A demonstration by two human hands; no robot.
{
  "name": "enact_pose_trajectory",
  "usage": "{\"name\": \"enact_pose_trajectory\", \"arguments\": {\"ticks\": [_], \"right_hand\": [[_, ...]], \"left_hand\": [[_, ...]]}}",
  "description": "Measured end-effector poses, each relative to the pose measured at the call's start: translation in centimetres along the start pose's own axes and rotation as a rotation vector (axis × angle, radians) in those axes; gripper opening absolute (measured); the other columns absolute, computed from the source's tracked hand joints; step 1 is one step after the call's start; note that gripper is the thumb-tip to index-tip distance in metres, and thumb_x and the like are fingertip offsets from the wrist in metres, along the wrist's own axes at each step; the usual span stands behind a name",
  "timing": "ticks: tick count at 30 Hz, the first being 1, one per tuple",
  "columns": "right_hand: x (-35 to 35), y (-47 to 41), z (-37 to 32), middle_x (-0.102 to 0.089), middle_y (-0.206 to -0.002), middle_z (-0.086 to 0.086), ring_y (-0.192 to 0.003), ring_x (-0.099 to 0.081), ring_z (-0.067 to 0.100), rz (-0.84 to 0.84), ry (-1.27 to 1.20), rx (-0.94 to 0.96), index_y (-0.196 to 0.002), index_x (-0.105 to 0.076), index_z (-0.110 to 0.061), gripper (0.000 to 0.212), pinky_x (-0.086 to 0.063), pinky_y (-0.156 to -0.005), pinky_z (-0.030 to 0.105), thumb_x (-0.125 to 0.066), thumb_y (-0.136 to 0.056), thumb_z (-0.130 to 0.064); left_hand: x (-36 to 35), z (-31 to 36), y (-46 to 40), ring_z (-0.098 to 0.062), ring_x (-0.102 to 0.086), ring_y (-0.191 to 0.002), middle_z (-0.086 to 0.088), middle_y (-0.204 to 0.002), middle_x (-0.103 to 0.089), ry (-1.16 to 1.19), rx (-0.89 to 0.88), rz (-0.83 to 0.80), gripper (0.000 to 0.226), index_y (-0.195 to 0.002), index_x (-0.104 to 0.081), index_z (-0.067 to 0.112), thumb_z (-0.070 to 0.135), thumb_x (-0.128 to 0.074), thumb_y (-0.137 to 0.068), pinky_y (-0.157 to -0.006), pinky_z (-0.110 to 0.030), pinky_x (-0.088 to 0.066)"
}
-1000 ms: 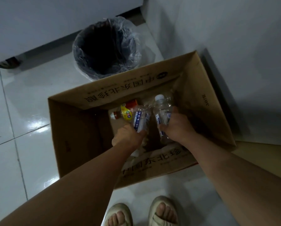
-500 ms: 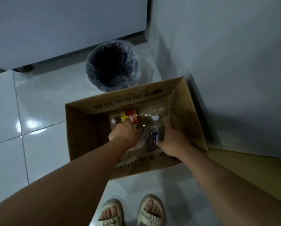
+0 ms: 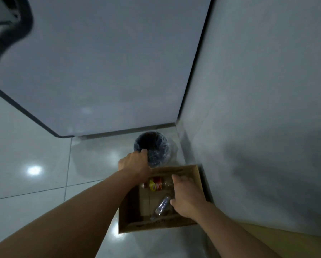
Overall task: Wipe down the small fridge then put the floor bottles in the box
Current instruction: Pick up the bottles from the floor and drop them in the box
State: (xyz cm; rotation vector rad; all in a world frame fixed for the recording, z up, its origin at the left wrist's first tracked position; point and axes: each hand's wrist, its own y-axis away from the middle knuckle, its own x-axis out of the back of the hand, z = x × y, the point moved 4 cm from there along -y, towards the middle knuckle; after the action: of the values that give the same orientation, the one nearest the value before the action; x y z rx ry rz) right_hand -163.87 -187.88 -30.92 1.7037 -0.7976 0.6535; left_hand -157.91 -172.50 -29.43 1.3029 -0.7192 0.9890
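Note:
An open cardboard box stands on the floor against the wall. Inside lie a bottle with a red and yellow label at the far end and a clear bottle with a dark label, tilted, nearer me. My right hand hovers over the box's right side, fingers spread, holding nothing. My left hand is raised over the box's far left corner, in front of the bin, thumb apart, with nothing seen in it. The white fridge fills the upper view.
A round bin with a clear liner stands on the floor between the fridge and the box. A grey wall runs along the right. Glossy white floor tiles spread to the left. A yellowish strip lies at the wall's foot.
Both hands have let go of the clear bottles and lifted out of the box. The view has risen and tilted up, so the box looks smaller and the fridge fills the top.

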Motion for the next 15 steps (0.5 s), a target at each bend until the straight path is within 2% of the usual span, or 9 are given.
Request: {"name": "enact_pose_trajectory", "arguments": {"ticks": [2, 4, 8, 15], "right_hand": [[3.7, 2.0, -2.7, -0.041, -0.139, 0.007, -0.125, -0.042, 0.025, 0.044, 0.049, 0.056, -0.14, -0.029, -0.019, 0.067, -0.04, -0.104, 0.038, -0.066, -0.085, -0.028], [7.1, 4.2, -5.5, -0.04, -0.14, 0.009, -0.125, -0.041, 0.026, 0.068, 0.086, 0.106, -0.141, -0.026, -0.019, 0.068, -0.039, -0.102, 0.037, -0.065, -0.086, -0.028], [12.4, 8.5, -11.6, -0.03, -0.146, 0.011, -0.132, -0.032, 0.029, 0.094, 0.175, 0.192, -0.147, -0.018, -0.017, 0.074, -0.033, -0.108, 0.039, -0.062, -0.088, -0.028], [16.7, 14.0, -23.5, -0.029, -0.144, 0.01, -0.13, -0.033, 0.029, 0.102, 0.248, 0.311, -0.147, -0.017, -0.016, 0.074, -0.038, -0.105, 0.038, -0.059, -0.086, -0.02]], "left_hand": [[4.3, -0.9, 2.2, -0.024, -0.056, -0.107, -0.005, -0.12, -0.056, -0.013, -0.007, 0.033, 0.052, -0.129, -0.038, 0.02, 0.036, -0.059, -0.084, -0.078, -0.034, -0.042], [8.4, -2.4, 4.8, -0.025, -0.055, -0.111, -0.005, -0.125, -0.055, -0.027, 0.006, 0.058, 0.052, -0.131, -0.038, 0.019, 0.034, -0.059, -0.086, -0.082, -0.035, -0.043], [15.4, -6.4, 10.3, -0.028, -0.052, -0.115, -0.008, -0.128, -0.053, -0.101, 0.038, 0.089, 0.049, -0.131, -0.037, 0.017, 0.035, -0.055, -0.088, -0.086, -0.037, -0.044], [24.2, -16.1, 18.6, -0.028, -0.055, -0.11, -0.008, -0.123, -0.056, -0.122, 0.123, 0.194, 0.047, -0.128, -0.038, 0.016, 0.036, -0.055, -0.089, -0.085, -0.037, -0.045]]}}
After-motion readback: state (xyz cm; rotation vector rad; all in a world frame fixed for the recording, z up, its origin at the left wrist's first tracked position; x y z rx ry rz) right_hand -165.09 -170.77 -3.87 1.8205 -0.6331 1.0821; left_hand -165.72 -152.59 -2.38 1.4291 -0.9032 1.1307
